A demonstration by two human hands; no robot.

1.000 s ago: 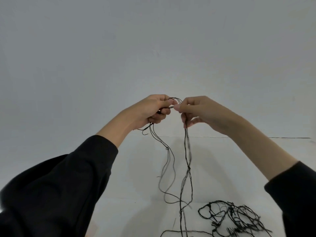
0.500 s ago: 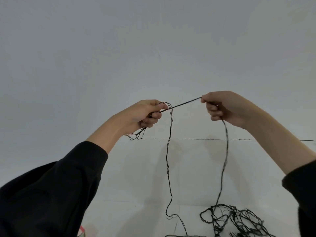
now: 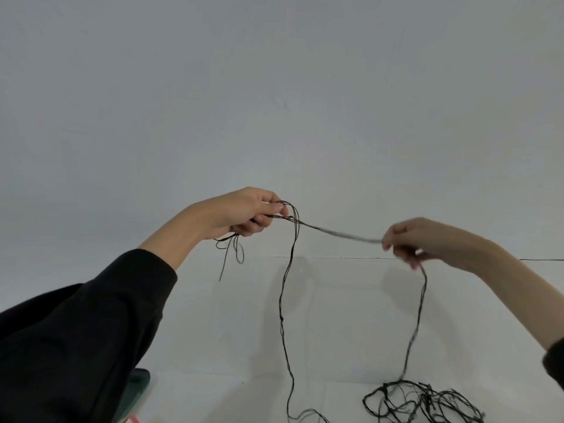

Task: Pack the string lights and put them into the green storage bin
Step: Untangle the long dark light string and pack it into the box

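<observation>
- Holding the string lights (image 3: pixel 341 235) raised above the white desk (image 3: pixel 335 331), both hands are set well apart, with one bundle of black wire spanning the gap between them.
- Left hand (image 3: pixel 244 215): fingers and thumb are curled round several gathered loops of the wire. A few short loops and one loose end hang below the palm.
- Right hand (image 3: pixel 418 239): it is lower than the left hand and motion-blurred. Its fingers are curled round the strand (the exact finger placement cannot be told).
- Span: it slopes down from the left hand to the right hand with a slight sag, and is blurred near the right hand.
- First hanging run: thin wires drop from the left fingertips to the desk and leave the picture at the bottom edge.
- Second hanging run: a strand drops from beneath the right hand into the tangled heap (image 3: pixel 424 403), which lies on the desk at the lower right.
- Green storage bin (image 3: pixel 142 384): only a dark green corner shows at the lower left, just beside the left sleeve (image 3: pixel 91 331) and partly hidden by it. It is well apart from the tangled heap.
- Pink-red scrap (image 3: pixel 134 419): it sits at the bottom edge, just below the bin corner, and is too small to identify.
- Background: a plain pale wall (image 3: pixel 274 87) stands behind the desk.
</observation>
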